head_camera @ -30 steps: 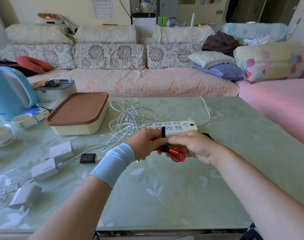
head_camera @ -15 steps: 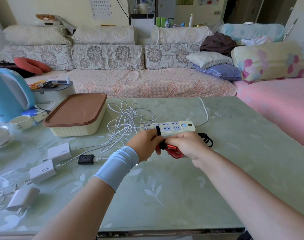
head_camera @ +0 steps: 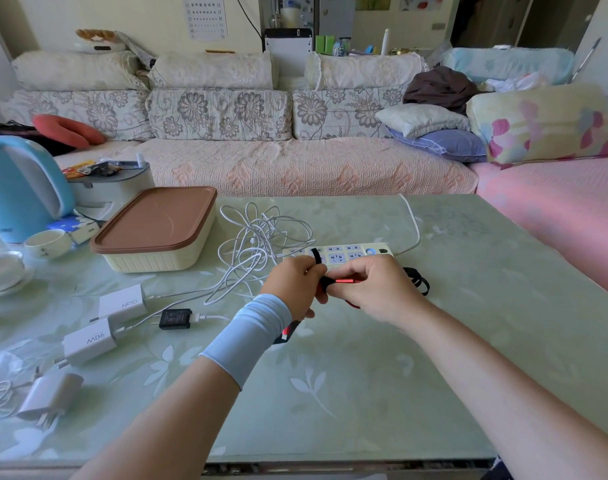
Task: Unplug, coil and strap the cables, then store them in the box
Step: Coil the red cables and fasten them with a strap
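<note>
**Position.** Both hands are working above the worktop (head_camera: 330, 393), just in front of the power strip (head_camera: 356, 251).

**Left hand.** The left hand (head_camera: 293, 287) is pinching the black strap (head_camera: 325, 283) between curled fingers. The strap's free tail is standing up past the knuckles.

**Right hand.** The right hand (head_camera: 377, 291) is gripping the red cable (head_camera: 345, 281) with its fingers curled and pressed together round the bundle. The palm is hiding most of the coil, and one red loop is showing beneath the hand.

**Governing relation.** The exposed red connector is lying with its long axis left to right, running from the right fingers toward the left ones. The strap is crossing it roughly square-on where the two hands are meeting.

**Step in hand.** Judged to be strapping. Whether the strap is fastened cannot be told.

**Storage.** The box (head_camera: 150, 261) is standing to the left and farther off, well apart from the bundle, with its brown lid (head_camera: 157, 220) on. The left hand is the nearer one, so it is likely the hand for lifting the lid while the right carries the bundle.

**Outstanding.** The white cables (head_camera: 261, 237) are lying tangled between the box and the power strip. Spare straps (head_camera: 416, 280) are lying just beside the right wrist.
</note>
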Available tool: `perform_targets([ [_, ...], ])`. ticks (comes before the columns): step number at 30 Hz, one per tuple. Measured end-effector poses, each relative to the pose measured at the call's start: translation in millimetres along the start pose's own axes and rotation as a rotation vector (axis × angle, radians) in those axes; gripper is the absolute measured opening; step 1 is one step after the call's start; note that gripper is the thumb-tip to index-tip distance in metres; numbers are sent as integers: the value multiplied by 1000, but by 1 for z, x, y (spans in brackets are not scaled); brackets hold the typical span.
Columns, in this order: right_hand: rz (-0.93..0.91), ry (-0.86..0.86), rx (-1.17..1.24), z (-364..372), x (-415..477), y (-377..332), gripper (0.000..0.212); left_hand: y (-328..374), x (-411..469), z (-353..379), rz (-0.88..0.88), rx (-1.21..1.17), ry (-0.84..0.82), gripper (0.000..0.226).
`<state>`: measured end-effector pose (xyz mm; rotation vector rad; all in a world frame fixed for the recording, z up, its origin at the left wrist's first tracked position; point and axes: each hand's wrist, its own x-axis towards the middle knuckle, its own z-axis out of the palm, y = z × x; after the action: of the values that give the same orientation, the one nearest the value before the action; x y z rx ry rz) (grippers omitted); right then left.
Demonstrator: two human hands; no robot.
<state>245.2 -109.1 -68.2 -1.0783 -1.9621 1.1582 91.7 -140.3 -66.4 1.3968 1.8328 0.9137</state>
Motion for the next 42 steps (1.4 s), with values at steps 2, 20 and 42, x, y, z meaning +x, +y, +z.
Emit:
perform_targets([
  [2, -50, 1, -54, -2, 1, 5, 16, -3, -1, -2, -21, -126, -49, 27],
  [20, -350, 37, -73, -7, 6, 10, 22, -19, 2, -27, 85, -375, -267, 26],
  [42, -209, 41, 134, -8, 8, 9, 25, -16, 5, -26, -31, -465, -357, 31],
])
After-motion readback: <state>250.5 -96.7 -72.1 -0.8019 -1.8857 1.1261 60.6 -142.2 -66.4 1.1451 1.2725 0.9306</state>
